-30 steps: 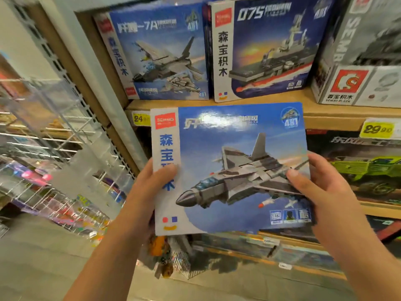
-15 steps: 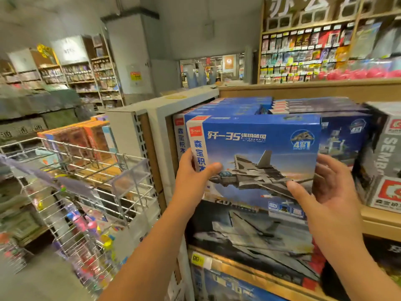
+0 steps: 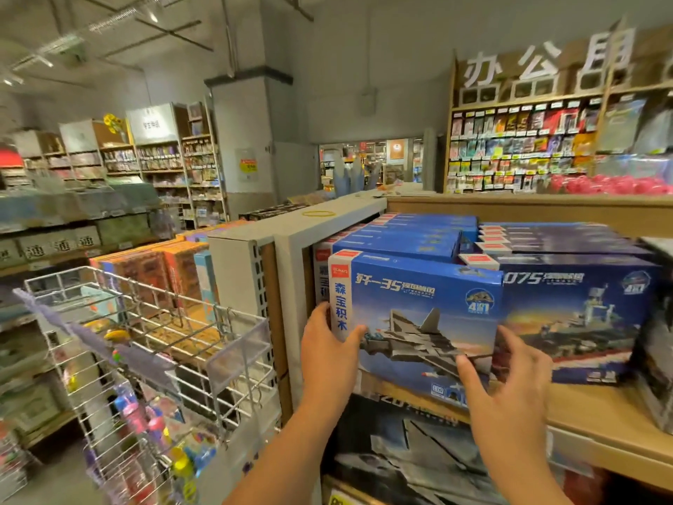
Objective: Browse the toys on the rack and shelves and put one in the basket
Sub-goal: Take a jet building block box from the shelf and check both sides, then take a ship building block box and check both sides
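Box point(image 3: 418, 311) now shelved, both hands flanking.

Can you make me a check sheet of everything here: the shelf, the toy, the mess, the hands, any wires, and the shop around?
Surface: wooden shelf, boxes standing in rows.
Job's things: blue jet box at the front of its row; basket: nothing seen.
Clutter: ship box beside it; wire rack with small toys.
Hands: left hand grips the jet box's left edge; right hand touches its lower right, fingers spread.
Cables: nothing seen.
Surroundings: stationery wall, more shelves.
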